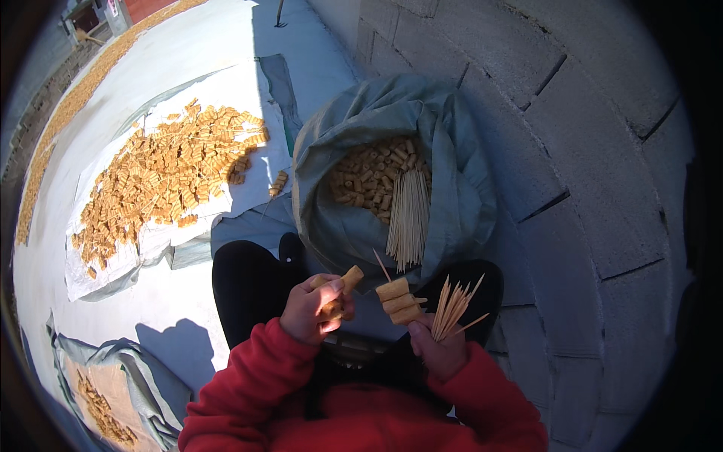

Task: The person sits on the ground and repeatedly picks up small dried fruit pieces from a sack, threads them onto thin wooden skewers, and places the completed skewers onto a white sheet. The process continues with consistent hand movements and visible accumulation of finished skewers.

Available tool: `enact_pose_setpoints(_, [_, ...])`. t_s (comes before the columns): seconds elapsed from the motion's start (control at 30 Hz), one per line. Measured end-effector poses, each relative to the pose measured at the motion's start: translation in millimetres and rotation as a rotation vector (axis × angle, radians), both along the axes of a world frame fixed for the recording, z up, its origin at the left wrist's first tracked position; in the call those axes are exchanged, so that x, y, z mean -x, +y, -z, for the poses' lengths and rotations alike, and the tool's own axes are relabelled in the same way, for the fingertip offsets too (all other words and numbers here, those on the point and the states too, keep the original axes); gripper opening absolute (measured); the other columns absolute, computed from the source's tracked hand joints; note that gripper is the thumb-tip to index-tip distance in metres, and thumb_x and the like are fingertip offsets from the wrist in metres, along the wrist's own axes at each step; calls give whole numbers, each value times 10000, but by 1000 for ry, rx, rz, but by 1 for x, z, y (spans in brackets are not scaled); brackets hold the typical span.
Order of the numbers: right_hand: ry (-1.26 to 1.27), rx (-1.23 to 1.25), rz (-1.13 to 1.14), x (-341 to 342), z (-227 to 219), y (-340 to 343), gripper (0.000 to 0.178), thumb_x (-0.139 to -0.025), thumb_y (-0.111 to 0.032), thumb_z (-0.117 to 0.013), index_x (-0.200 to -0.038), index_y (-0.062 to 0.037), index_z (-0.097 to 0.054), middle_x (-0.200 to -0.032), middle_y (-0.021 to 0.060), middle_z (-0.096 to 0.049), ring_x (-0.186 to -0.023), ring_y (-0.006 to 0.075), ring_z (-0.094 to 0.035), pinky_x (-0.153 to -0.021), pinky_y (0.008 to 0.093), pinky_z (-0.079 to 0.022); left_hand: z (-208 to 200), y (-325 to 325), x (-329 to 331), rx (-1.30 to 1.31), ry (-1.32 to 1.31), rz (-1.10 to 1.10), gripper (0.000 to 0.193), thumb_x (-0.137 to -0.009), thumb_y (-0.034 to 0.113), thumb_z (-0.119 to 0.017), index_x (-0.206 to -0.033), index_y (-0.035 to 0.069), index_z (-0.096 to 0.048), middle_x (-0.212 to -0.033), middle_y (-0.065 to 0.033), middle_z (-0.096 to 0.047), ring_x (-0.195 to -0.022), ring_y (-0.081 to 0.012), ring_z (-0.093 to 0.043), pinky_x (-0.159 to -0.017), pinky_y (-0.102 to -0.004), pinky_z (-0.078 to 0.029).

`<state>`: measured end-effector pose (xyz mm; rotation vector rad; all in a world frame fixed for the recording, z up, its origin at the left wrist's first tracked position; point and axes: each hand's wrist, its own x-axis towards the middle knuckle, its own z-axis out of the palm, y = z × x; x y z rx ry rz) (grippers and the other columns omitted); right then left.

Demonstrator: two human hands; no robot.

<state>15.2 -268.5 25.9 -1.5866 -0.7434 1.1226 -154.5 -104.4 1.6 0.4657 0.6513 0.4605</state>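
Note:
My left hand (310, 307) is closed around a few short tan food rolls (351, 279); one sticks up past the fingertips. To its right, my right hand (438, 348) grips a skewer with several ridged rolls (400, 301) threaded side by side. The skewer's bare tip (382, 264) points up and to the left. A bundle of thin wooden skewers (456, 309) fans out of the same right hand, and how the fingers divide the two is partly hidden. The hands are close together but apart, above my lap.
Beyond my knees stands an open grey-green woven sack (467, 181) holding loose rolls (369, 177) and a sheaf of skewers (409, 218). Left of it, a white sheet (248, 184) bears a heap of skewered rolls (162, 169). A block wall (557, 226) rises at right. Another sheet (124, 377) lies lower left.

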Motion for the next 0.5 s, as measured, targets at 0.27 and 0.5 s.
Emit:
enact_pose_setpoints(0.27, [-11, 141, -162, 7, -9, -21, 138, -866, -133, -598, -851, -1, -637, -674, 19, -603, -615, 81, -542, -554, 246, -425, -5, 3, 6, -101, 25, -38, 215, -824, 189, -612, -926, 12, -543, -711, -123, -599, -557, -176, -574, -396, -216, -364])
enact_pose_setpoints(0.5, [-60, 64, -144, 8, -18, -16, 191, -874, -145, -529, -744, -18, -587, -549, -10, -490, -489, 71, -449, -460, 221, -360, -8, 6, 7, -118, 85, 13, 183, -819, 181, -590, -873, 12, -543, -694, -133, -599, -566, -205, -591, -408, -222, -381])
